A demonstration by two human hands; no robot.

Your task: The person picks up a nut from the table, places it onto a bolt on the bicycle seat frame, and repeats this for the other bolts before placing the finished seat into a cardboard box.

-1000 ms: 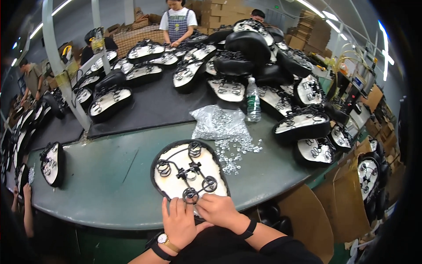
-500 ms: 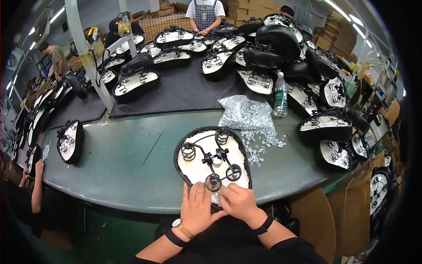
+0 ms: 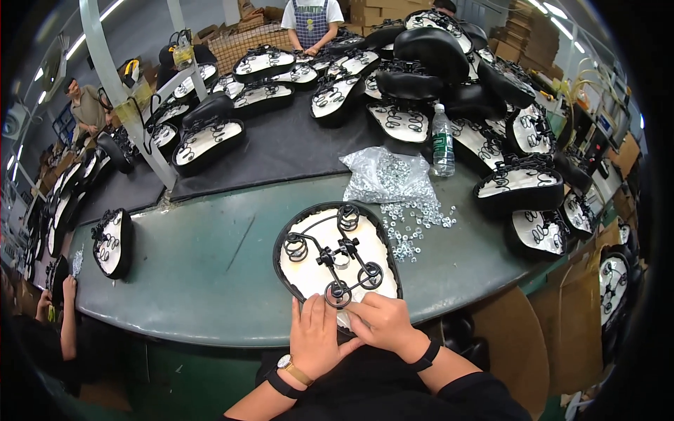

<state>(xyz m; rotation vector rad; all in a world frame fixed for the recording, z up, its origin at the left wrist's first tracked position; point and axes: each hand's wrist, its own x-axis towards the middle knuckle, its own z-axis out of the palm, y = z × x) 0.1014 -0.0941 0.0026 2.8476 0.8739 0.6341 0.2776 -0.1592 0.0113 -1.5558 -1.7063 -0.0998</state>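
Saddle (image 3: 302, 270) rounded, black-rimmed, pale-faced; wire frame (image 3: 348, 247) coiled. Left hand (image 3: 315, 337) flat, unclenched on saddle; right hand (image 3: 385, 324) curled at frame, can't tell grip.

A black seat (image 3: 305, 272) lies underside up on the green desk (image 3: 189, 284), its wire frame (image 3: 349, 247) and coil springs (image 3: 295, 247) showing. The left hand (image 3: 316, 338) rests on its near end, fingers extended beside the nearest spring; the right hand (image 3: 385, 324) curls just beside it, its fingertips' hold unclear. Beyond lie loose nuts (image 3: 407, 245), a clear bag (image 3: 390, 179), a bottle (image 3: 442, 147) and piled seats (image 3: 516, 191).
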